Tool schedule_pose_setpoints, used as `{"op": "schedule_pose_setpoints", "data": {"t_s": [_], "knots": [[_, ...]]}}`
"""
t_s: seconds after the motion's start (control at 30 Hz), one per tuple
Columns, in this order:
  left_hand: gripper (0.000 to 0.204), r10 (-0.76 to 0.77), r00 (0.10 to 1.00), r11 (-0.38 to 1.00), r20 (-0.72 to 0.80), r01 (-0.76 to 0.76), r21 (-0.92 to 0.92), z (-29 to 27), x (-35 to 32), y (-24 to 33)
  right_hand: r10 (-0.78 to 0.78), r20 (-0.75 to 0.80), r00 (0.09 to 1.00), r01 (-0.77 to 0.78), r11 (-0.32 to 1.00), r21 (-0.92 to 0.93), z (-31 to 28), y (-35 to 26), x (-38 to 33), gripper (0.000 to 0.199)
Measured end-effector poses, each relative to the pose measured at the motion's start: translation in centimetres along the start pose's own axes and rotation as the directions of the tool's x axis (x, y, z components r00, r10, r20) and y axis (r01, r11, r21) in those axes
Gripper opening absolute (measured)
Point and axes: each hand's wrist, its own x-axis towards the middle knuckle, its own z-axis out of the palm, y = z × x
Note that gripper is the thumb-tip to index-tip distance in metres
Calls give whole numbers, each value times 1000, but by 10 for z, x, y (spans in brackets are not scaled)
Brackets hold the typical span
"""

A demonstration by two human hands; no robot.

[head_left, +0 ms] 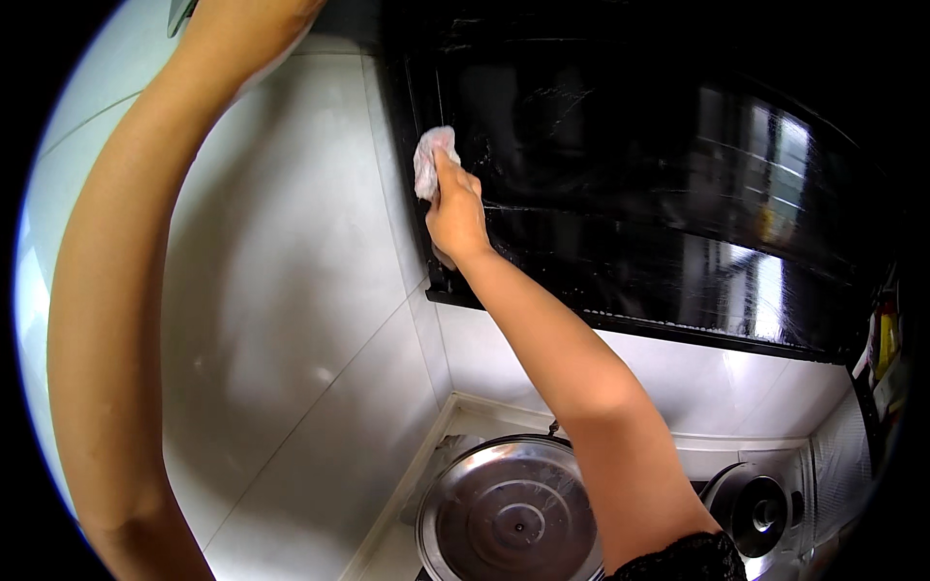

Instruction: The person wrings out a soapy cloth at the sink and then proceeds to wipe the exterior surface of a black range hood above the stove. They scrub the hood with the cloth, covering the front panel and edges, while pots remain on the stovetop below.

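My right hand (457,215) reaches up and to the left, closed on a crumpled white cloth (434,163) with a pinkish tint. It presses the cloth against the left edge of a glossy black panel (601,165), which looks like the front of a range hood. White streaks and smears mark the panel's surface. My left arm rises along the left side, and only the base of my left hand (262,24) shows at the top edge. Its fingers are cut off from view, so what it touches is hidden.
Pale wall tiles (281,281) meet in a corner left of the panel. Below stand a large round steel lid (513,513) and a dark round lid with a knob (760,511). Several small items, one a yellow container (886,339), are at the right edge.
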Motion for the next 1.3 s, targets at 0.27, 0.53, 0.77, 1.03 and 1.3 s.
{"op": "schedule_pose_setpoints", "data": {"t_s": [0.27,0.53,0.77,1.03,1.3], "knots": [[56,26,997,997,-73,-31,-71,4,6,1,282,81,956,-293,909,295,8,6,149,55],[67,135,973,989,-189,-119,92,16,2,-30,191,145,971,-190,982,-24,-10,16,69,56],[55,87,986,995,-142,-80,54,11,-8,-17,391,379,839,-337,919,-202,-31,24,36,39],[45,115,987,990,-111,-123,-67,12,-7,-1,150,27,988,-145,982,-123,-15,-40,97,53],[40,136,989,991,-58,-137,-14,-1,-20,4,433,106,895,-425,901,-90,-40,2,-34,44]]}}
